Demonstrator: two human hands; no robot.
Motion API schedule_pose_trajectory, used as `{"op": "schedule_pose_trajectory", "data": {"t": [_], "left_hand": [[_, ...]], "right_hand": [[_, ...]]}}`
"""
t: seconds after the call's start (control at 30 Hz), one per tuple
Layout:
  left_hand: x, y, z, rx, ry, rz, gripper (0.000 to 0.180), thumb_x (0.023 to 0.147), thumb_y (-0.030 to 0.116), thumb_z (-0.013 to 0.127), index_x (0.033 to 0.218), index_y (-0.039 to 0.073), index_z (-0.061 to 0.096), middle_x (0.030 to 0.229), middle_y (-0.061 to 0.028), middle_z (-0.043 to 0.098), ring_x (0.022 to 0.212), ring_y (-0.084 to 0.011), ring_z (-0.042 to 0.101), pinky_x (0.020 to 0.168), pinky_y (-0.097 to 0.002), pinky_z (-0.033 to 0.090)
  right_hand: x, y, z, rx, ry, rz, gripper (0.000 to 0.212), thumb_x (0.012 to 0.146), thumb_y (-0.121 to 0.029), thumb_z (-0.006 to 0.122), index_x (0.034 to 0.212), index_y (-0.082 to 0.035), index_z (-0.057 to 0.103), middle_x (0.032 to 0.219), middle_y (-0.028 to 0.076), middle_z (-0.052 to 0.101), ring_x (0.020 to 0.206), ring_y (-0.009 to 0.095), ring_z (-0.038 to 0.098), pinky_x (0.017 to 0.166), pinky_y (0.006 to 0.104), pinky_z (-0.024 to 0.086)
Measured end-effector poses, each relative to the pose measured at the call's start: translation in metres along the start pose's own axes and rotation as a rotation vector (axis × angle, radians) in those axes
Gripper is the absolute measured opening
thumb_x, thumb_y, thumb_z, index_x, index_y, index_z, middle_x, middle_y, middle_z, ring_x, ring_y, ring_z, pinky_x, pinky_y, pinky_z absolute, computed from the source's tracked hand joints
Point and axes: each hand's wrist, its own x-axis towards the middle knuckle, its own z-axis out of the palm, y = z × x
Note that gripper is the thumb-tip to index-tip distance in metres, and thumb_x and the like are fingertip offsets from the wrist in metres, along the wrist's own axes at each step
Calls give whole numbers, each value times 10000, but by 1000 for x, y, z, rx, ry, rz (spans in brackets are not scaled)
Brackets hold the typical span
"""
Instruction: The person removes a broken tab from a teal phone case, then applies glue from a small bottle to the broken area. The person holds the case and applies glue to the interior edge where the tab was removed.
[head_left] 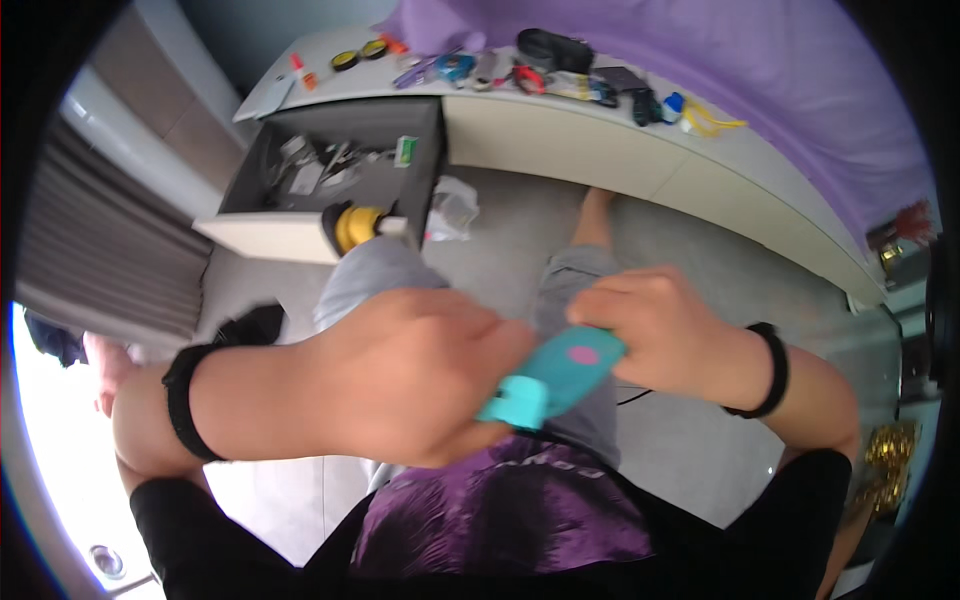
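Observation:
Over my lap, both hands hold one flat teal object (584, 362) with a rounded end, a pink dot and a lighter turquoise block at its near end; I cannot make out its kind. My left hand (420, 370) is closed at the end with the turquoise block, its fingers mostly hidden behind the back of the hand. At the opposite, rounded end, my right hand (655, 325) grips the edge with curled fingers. Both hands are slightly blurred. A black band circles each wrist.
Ahead, an open drawer (340, 220) holds small items, with a yellow and black round thing (357, 226) at its front edge. The long white cabinet top (415, 88) carries a black case (553, 50) and several small objects. A plastic bag (455, 208) lies on the floor.

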Motion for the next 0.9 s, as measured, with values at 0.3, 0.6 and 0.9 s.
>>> {"op": "schedule_pose_trajectory", "data": {"t": [0.3, 0.6, 0.9], "left_hand": [[41, 7, -49, 535, 259, -57, 129, 718, 83, 601, 828, 22, 626, 701, -110, 561, 631, -229, 564, 569, -339, 462], [-6, -9, -17, -290, -534, -196, 202, 823, 249, 583, 819, 48, 606, 640, -113, 569, 593, -278, 599, 500, -372, 481], [-22, 37, 12, -577, -259, 179, 242, 872, 267, 535, 716, 83, 550, 624, -16, 498, 543, -185, 535, 451, -305, 425]], "right_hand": [[11, -46, 19, -51, 148, -132, 109, 711, -159, 601, 683, -63, 557, 588, 128, 582, 524, 312, 601, 492, 441, 483], [-34, -28, -12, -335, 198, -304, 161, 628, -203, 603, 573, -135, 468, 516, -10, 397, 415, 148, 460, 391, 284, 362], [-101, -32, -40, -86, -49, -387, 176, 619, -192, 605, 577, -152, 439, 505, -24, 345, 424, 110, 416, 441, 233, 343]]}}
